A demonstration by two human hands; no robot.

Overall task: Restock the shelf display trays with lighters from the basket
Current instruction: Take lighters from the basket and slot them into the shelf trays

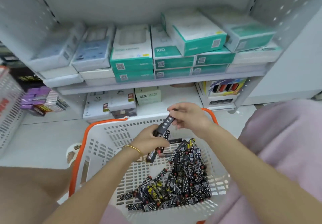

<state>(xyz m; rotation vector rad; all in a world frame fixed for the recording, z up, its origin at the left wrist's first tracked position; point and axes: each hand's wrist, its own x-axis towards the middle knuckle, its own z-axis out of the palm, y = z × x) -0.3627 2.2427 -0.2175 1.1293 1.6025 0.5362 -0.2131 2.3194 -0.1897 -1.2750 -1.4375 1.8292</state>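
Shop: stocked shelves (156, 82), basket (97, 147)

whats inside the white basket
A loose pile of black patterned lighters lies on the basket floor, mostly toward the right. Anything buried under the pile is hidden.

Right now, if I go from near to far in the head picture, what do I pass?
Pile of lighters in the basket → left hand gripping a bunch of lighters → right hand gripping a black lighter → white boxes → teal boxes.
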